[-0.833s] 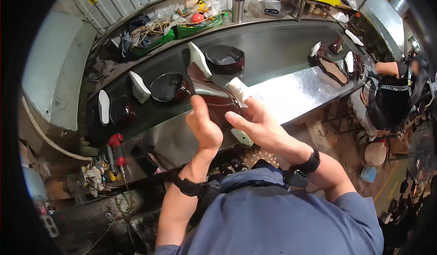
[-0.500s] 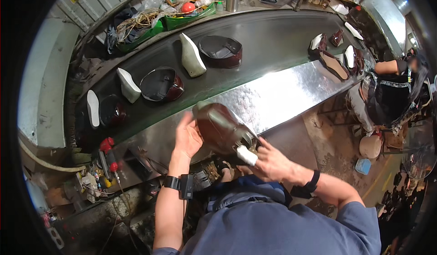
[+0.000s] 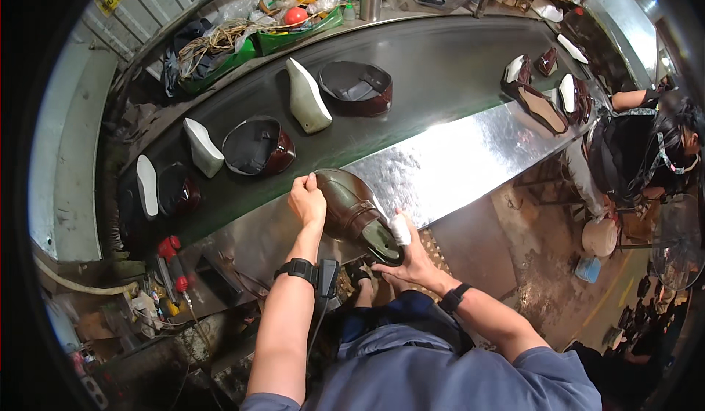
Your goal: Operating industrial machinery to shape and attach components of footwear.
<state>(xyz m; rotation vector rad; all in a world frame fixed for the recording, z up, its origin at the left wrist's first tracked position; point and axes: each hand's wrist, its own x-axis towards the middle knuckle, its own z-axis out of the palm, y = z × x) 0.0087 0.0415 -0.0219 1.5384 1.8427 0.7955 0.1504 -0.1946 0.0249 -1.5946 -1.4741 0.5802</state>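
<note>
A glossy dark brown shoe upper sits over a green shoe last, its toe pointing away from me. My left hand is closed on the upper's toe edge at its left side. Around the heel end, my right hand grips the last and the back of the upper; one of its fingers wears a white wrap. The shoe is held over the near edge of the metal ledge. Its underside is hidden.
Beyond the ledge, a dark belt carries loose uppers, pale lasts and, at right, several brown shoes. A red power tool lies at left. A co-worker sits at right beside a bucket.
The upper's heel now lies down around the last, where it gaped before. My left hand has closed on the toe edge, and my right hand has shifted down around the heel.
</note>
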